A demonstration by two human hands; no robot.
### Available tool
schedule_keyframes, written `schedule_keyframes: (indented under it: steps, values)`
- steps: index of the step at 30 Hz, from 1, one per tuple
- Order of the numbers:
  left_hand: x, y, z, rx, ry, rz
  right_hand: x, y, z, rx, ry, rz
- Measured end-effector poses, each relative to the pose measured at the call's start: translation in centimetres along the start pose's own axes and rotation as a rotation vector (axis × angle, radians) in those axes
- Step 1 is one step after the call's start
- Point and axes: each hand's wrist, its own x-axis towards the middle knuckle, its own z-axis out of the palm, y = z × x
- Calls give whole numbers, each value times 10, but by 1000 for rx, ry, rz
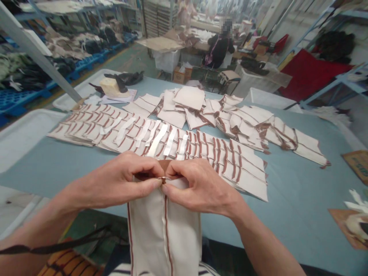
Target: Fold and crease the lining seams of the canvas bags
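Presently a blue-green counter [293, 199] is filling much of the view; a row of overlapping cream fabric pieces [201, 145] with brown edging is lying across it; behind, a looser heap of similar pieces [189, 99] is spreading rightward; one cream piece [184, 230] is hanging below the hands at the near edge, its brown centre seam running downward; the left hand [138, 176] and right hand [191, 180] are pinching its top edge, thumbs close together; a pale yellow block [109, 87] is sitting far left; white strips [157, 141] are lying over the row.
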Motion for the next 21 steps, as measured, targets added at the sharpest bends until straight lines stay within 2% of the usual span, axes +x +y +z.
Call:
schedule_keyframes:
  steps: [7, 13, 21]
  values:
    - [10, 8, -10, 80, -90, 21, 6, 3, 2, -99, -34, 41]
    - [17, 9, -10, 84, -157, 81, 7, 7, 1, -143, -53, 108]
    - [18, 9, -5, 158, -110, 125, 14, 6, -6, -202, -135, 145]
